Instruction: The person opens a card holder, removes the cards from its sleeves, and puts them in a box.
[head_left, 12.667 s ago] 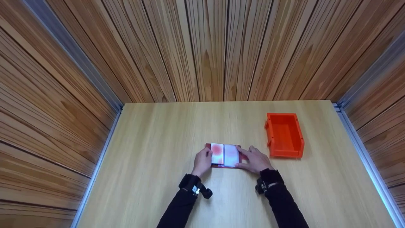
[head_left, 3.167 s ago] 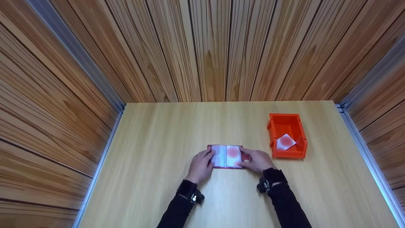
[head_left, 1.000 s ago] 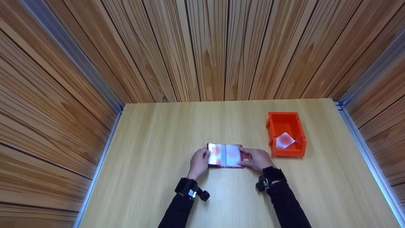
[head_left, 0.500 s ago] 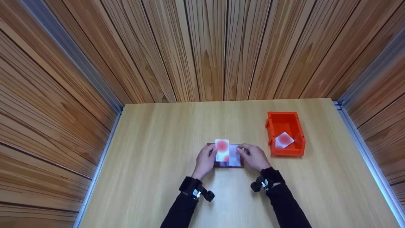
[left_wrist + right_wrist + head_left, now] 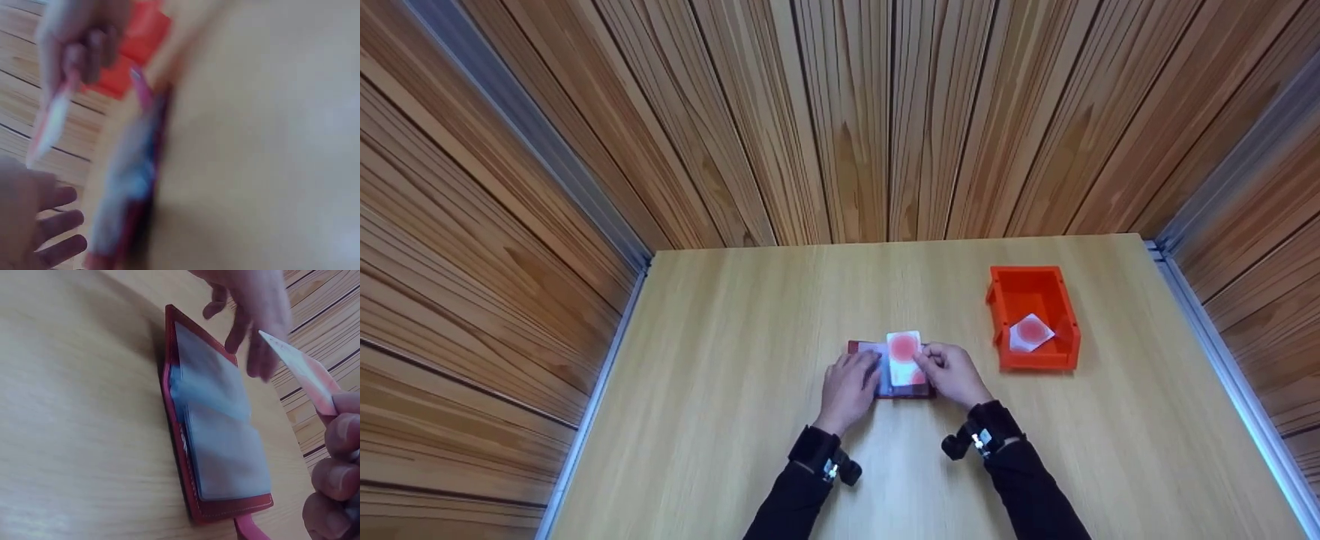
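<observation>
A red card holder (image 5: 225,458) with clear plastic sleeves lies spread on the table. Above its right page is a white card (image 5: 903,360) with red round spots. My right hand (image 5: 956,376) pinches the card by its right edge, between thumb and fingers. The left hand (image 5: 847,386) is over the holder's left page, fingers extended and apart from the card. In the right wrist view, the card (image 5: 306,374) tilts above the sleeves, and a pink strap (image 5: 249,529) sticks out from the holder's edge. The left wrist view is blurred.
An orange-red open bin (image 5: 1039,360) stands to the right on the wooden table (image 5: 720,360). Inside it lies another white card (image 5: 1030,333) with a red spot. Wood-panelled walls (image 5: 847,150) rise behind and at both sides.
A card has appeared in the bin since the oldest frame. The second card came out of the holder in the left hand, then passed to the right hand; the left fingers have let go.
</observation>
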The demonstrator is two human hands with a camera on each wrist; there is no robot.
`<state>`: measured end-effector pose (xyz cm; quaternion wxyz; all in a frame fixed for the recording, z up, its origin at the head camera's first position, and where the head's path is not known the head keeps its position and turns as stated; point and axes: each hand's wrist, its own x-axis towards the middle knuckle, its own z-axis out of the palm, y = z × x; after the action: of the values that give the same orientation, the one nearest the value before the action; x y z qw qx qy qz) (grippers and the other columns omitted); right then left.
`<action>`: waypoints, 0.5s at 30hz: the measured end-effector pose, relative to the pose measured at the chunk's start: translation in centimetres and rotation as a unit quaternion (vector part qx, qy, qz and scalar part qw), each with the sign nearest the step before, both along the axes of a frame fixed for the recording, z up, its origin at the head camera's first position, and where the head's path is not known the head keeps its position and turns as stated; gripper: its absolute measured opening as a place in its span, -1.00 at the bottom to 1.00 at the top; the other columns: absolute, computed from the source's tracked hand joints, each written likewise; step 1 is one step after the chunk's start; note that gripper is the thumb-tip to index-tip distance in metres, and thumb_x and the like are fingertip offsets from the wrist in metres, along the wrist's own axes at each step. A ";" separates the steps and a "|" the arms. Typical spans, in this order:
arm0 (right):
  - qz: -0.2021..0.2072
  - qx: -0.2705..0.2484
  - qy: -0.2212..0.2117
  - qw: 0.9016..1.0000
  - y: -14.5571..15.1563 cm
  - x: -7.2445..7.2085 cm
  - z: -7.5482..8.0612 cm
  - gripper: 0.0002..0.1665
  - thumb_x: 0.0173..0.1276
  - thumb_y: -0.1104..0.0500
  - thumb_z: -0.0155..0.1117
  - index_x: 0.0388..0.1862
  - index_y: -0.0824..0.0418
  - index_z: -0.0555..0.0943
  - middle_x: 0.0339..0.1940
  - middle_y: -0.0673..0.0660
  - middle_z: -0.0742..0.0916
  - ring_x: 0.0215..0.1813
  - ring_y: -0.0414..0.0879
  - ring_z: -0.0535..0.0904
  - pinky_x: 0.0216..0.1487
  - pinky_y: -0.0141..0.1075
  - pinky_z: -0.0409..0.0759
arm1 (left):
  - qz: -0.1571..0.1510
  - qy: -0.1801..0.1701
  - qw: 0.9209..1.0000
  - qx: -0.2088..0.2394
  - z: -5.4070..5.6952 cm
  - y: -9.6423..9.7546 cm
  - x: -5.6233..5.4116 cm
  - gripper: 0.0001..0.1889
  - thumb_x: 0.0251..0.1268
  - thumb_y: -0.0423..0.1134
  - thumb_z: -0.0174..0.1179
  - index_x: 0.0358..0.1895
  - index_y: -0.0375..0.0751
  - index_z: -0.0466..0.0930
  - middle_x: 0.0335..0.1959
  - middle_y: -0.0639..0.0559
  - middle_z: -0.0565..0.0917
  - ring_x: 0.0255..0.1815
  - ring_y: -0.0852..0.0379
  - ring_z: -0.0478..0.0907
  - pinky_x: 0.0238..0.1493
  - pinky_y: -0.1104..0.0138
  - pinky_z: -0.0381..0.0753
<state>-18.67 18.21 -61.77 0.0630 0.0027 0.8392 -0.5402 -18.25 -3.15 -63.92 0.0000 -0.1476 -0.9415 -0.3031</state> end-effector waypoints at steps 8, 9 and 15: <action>-0.011 0.025 -0.016 0.999 0.0 0.0 -0.7 -0.74 0.51 0.14 0.31 -0.43 0.16 0.61 -0.56 -0.04 0.50 -0.35 -0.10 0.45 -0.30 -0.34 0.36 | -0.019 0.027 0.996 -0.083 -1.5 -0.6 0.7 -0.53 0.48 -0.19 0.22 0.39 -0.17 0.56 0.44 -0.07 0.56 0.42 -0.12 0.47 0.39 -0.01 0.45; -0.010 0.026 -0.019 0.999 0.0 0.0 -0.7 -0.74 0.52 0.14 0.31 -0.42 0.16 0.61 -0.55 -0.04 0.50 -0.35 -0.09 0.45 -0.29 -0.33 0.37 | -0.018 0.025 0.996 -0.084 -1.4 -0.6 0.7 -0.53 0.48 -0.19 0.22 0.39 -0.17 0.56 0.45 -0.07 0.55 0.43 -0.11 0.47 0.40 -0.01 0.44; -0.013 0.030 -0.025 0.999 0.3 -0.1 -0.3 -0.75 0.54 0.12 0.29 -0.39 0.17 0.62 -0.53 -0.01 0.50 -0.31 -0.06 0.46 -0.25 -0.30 0.38 | -0.017 0.013 0.996 -0.091 -1.3 -0.7 0.8 -0.53 0.50 -0.16 0.21 0.41 -0.13 0.55 0.46 -0.03 0.54 0.45 -0.09 0.44 0.42 -0.01 0.43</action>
<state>-18.77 18.51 -62.12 0.0764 0.0292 0.8528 -0.5157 -17.49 -3.84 -65.20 -0.0062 -0.1666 -0.9624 -0.2146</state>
